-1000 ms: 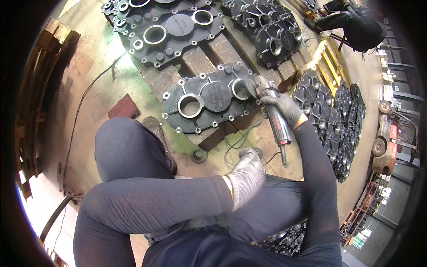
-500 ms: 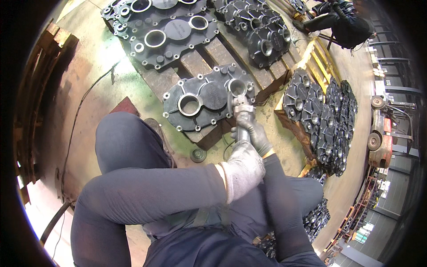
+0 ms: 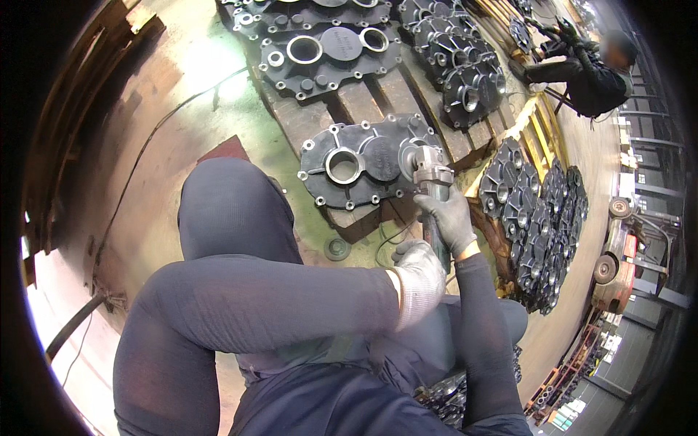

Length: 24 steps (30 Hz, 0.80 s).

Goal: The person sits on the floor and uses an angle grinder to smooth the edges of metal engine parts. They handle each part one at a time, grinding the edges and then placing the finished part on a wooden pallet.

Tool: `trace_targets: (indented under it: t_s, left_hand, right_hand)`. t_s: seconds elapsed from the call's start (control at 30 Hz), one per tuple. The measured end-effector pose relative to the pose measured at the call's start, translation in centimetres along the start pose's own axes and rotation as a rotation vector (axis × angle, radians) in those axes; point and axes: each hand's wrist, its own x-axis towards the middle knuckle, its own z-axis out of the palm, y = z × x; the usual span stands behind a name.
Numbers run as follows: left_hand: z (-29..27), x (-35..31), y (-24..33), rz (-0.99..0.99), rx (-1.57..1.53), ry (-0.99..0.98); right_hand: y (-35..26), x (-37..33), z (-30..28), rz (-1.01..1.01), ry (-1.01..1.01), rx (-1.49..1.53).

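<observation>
An angle grinder [image 3: 433, 176] points away from me, its disc over the right-hand bore of a dark cast metal cover [image 3: 382, 160]. My right hand [image 3: 452, 221], in a grey glove, is closed round the grinder's body just behind its head. Lower down, my left hand [image 3: 422, 269], gloved too, has its fingers curled at the rear of the body; the grinder hides part of the grip. The cover has two round bores and small bosses along its rim. It lies flat near the front end of a wooden pallet [image 3: 356, 102]. Whether the disc touches the metal I cannot tell.
More covers [image 3: 334, 54] lie farther back on the pallet. Stacked covers [image 3: 534, 225] stand on the right. A round disc [image 3: 337, 249] lies on the floor by my knee. A cable [image 3: 156, 131] crosses the floor at left. A co-worker [image 3: 582, 73] sits at the far right.
The view has shifted, so the pallet and covers appear farther right. The grinder's head has tilted, showing more of its disc. My left hand sits farther back along the body.
</observation>
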Motion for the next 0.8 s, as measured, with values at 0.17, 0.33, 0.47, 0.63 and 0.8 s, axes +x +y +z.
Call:
trace_targets:
  t_s: [0.17, 0.33, 0.47, 0.63, 0.8]
  left_hand:
    - [0.4, -0.1, 0.0, -0.007, -0.005, 0.026]
    - [-0.4, -1.2, 0.5, 0.005, -0.028, -0.114]
    - [-1.6, -2.7, 0.1, 0.011, -0.033, -0.111]
    - [-1.2, -3.5, -0.2, -0.050, 0.025, -0.072]
    - [-1.4, -3.4, -0.4, -0.056, 0.013, -0.060]
  right_hand:
    - [-1.0, 1.1, 0.8, -0.040, -0.046, -0.117]
    - [-5.5, 1.7, 3.5, -0.078, -0.167, -0.169]
    - [-7.9, 2.2, 4.7, -0.033, -0.341, 0.010]
    - [-8.7, 4.1, 6.9, 0.010, -0.453, 0.059]
    - [-8.7, 4.4, 7.0, 0.092, -0.431, 0.072]
